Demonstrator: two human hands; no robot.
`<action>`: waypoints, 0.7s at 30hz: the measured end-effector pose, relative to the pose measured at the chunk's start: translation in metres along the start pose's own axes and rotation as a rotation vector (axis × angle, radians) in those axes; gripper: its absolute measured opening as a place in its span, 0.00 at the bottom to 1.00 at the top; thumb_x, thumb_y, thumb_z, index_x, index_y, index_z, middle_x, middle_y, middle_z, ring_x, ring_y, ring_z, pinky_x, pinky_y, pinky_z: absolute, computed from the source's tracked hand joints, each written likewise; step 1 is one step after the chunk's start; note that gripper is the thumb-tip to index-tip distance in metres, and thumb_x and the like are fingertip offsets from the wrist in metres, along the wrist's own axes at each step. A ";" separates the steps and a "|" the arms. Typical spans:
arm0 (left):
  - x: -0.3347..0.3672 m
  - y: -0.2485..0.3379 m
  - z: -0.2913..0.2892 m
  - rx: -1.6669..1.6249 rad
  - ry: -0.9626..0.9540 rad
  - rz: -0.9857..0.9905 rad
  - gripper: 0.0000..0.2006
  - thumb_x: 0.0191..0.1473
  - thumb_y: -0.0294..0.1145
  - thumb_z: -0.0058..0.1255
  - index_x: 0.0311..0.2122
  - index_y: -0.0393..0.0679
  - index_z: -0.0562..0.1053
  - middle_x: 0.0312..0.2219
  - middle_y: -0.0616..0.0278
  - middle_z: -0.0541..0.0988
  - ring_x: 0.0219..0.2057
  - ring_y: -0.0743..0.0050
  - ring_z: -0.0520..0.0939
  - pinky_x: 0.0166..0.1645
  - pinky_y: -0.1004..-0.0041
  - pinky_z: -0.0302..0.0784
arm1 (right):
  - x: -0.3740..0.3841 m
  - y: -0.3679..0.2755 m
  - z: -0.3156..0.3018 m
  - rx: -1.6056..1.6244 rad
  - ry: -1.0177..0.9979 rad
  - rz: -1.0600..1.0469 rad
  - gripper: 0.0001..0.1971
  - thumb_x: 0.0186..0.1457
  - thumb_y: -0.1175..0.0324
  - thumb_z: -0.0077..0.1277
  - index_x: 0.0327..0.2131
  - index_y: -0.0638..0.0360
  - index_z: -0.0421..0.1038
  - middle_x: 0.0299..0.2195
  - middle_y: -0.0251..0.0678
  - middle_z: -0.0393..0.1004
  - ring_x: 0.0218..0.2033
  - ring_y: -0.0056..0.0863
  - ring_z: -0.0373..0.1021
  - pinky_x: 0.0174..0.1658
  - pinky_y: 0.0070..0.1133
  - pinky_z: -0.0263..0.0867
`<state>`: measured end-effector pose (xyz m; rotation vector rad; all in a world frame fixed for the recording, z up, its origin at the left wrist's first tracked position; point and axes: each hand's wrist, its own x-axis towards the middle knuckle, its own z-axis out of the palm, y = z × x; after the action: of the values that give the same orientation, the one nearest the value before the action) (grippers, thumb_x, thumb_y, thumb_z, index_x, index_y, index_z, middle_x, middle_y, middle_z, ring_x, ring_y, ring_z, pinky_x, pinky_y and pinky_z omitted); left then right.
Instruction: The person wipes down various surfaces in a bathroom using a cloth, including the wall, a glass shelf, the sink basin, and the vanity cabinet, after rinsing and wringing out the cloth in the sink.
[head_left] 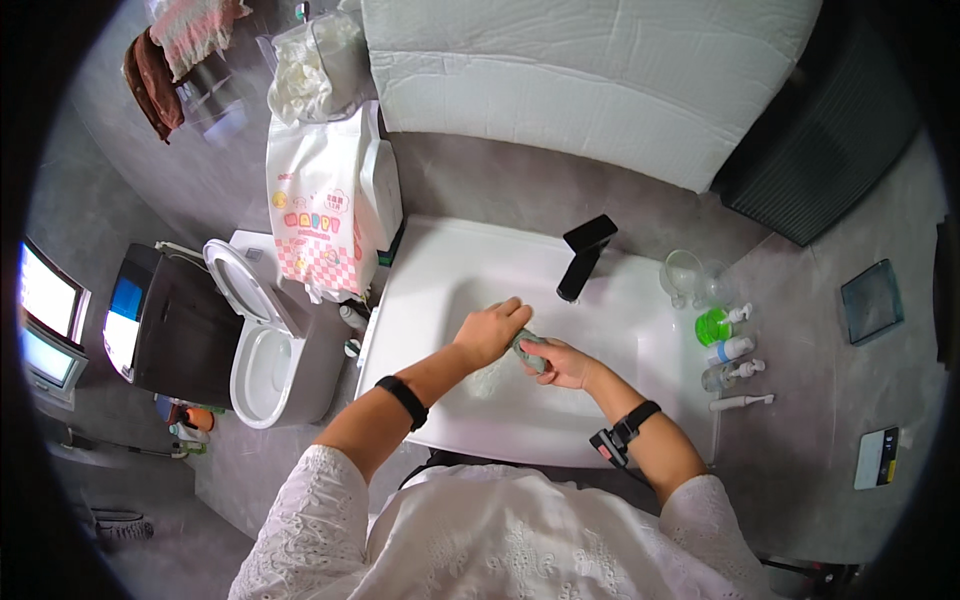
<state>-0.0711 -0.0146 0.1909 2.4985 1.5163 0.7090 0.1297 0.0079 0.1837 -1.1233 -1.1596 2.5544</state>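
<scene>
From afar, I see the grey-green cloth (529,352) bunched above the white sink (430,245), directly between left hand (488,333) and right hand (562,363), fingers of both gripping it; its long axis is unclear.

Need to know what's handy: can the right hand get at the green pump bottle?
Probably yes: only open basin shows between the right hand and the green pump bottle, but the right hand would likely have to release the grey-green item first.
</scene>
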 end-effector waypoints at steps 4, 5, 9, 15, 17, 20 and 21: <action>-0.036 -0.036 0.013 -0.344 -0.260 -0.340 0.25 0.40 0.40 0.71 0.42 0.43 0.72 0.40 0.55 0.75 0.41 0.59 0.80 0.41 0.67 0.79 | 0.025 0.000 0.018 -0.306 0.492 -0.172 0.22 0.57 0.56 0.59 0.49 0.58 0.67 0.36 0.28 0.68 0.31 0.16 0.64 0.32 0.17 0.63; -0.028 -0.029 0.004 -0.357 -0.268 -0.316 0.25 0.40 0.40 0.71 0.42 0.43 0.72 0.40 0.55 0.75 0.41 0.59 0.80 0.41 0.67 0.79 | 0.026 0.006 0.011 -0.311 0.641 -0.348 0.24 0.56 0.57 0.60 0.51 0.59 0.66 0.40 0.31 0.70 0.34 0.19 0.67 0.36 0.19 0.66; -0.043 -0.046 -0.014 -1.312 -0.205 -0.997 0.33 0.54 0.42 0.63 0.60 0.41 0.63 0.44 0.63 0.74 0.46 0.77 0.75 0.47 0.72 0.76 | 0.056 -0.003 0.041 -0.779 0.864 -0.721 0.29 0.51 0.57 0.64 0.51 0.61 0.65 0.50 0.44 0.68 0.46 0.33 0.69 0.47 0.29 0.68; -0.049 -0.078 -0.020 -1.487 -0.052 -0.357 0.23 0.63 0.31 0.50 0.61 0.46 0.60 0.45 0.64 0.74 0.46 0.76 0.75 0.52 0.70 0.72 | 0.091 -0.025 0.077 -0.350 0.518 -0.535 0.18 0.59 0.61 0.57 0.48 0.60 0.70 0.40 0.28 0.75 0.39 0.16 0.71 0.41 0.17 0.69; -0.050 -0.088 -0.037 -1.401 -0.062 -0.400 0.18 0.65 0.33 0.47 0.57 0.49 0.61 0.44 0.67 0.74 0.45 0.77 0.75 0.52 0.69 0.72 | 0.097 -0.040 0.078 -0.386 0.511 -0.576 0.16 0.60 0.63 0.56 0.47 0.61 0.71 0.40 0.28 0.76 0.39 0.14 0.71 0.42 0.17 0.68; -0.053 -0.102 -0.055 -1.517 0.003 -0.719 0.21 0.63 0.37 0.51 0.59 0.51 0.61 0.46 0.62 0.73 0.46 0.73 0.74 0.50 0.66 0.72 | 0.106 -0.056 0.090 -0.047 0.405 -0.568 0.14 0.60 0.67 0.54 0.48 0.61 0.71 0.42 0.30 0.76 0.43 0.16 0.71 0.46 0.19 0.68; -0.055 -0.108 -0.058 -1.519 0.003 -0.716 0.21 0.63 0.37 0.51 0.59 0.51 0.61 0.46 0.62 0.73 0.46 0.73 0.74 0.50 0.66 0.72 | 0.110 -0.063 0.093 0.229 0.286 -0.574 0.15 0.60 0.68 0.54 0.49 0.61 0.71 0.43 0.30 0.76 0.44 0.18 0.72 0.47 0.20 0.67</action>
<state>-0.2058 -0.0168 0.1868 0.7831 0.9910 1.0689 -0.0234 0.0383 0.2033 -0.8989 -0.9207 1.9567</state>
